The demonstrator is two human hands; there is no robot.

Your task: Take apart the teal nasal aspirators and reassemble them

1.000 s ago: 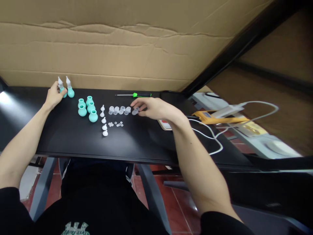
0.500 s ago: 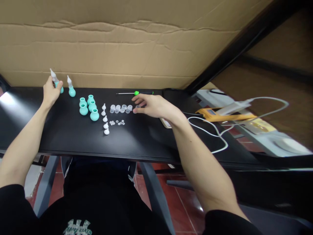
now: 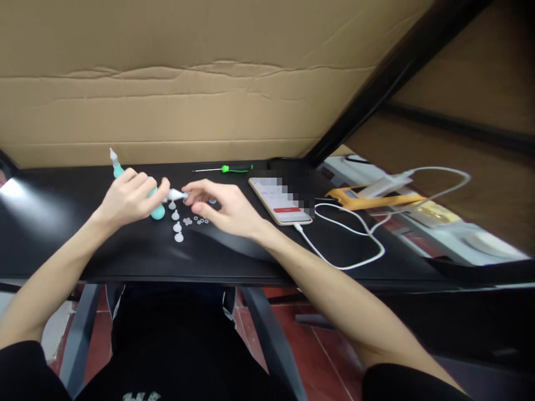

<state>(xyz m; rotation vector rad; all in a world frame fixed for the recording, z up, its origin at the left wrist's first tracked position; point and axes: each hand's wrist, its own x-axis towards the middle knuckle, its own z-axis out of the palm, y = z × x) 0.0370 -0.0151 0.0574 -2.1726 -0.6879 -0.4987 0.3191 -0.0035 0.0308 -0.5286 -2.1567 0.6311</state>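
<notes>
My left hand [image 3: 132,195] is closed around a nasal aspirator, whose white tip [image 3: 174,195] sticks out to the right. The fingers hide its bulb. My right hand [image 3: 221,207] meets that tip, thumb and fingers curled at a small clear plastic cap [image 3: 185,196], partly hidden. Behind the left hand another nasal aspirator [image 3: 116,165], teal with a white nozzle, stands upright. A teal bulb [image 3: 157,212] shows below the left fingers; other bulbs are mostly covered. White nozzle tips [image 3: 176,215] stand in a column, beside small clear discs and rings [image 3: 188,221].
Behind the hands lies a green and black screwdriver [image 3: 225,169]. A phone [image 3: 278,209] with a white charging cable [image 3: 334,266] is to the right, near a yellow device [image 3: 346,199]. Cardboard [image 3: 188,117] walls off the back of the black table [image 3: 234,262].
My left hand has carried the aspirator from the far left to the middle and tipped it sideways. The right hand has come left from the clear caps to its tip, uncovering the phone.
</notes>
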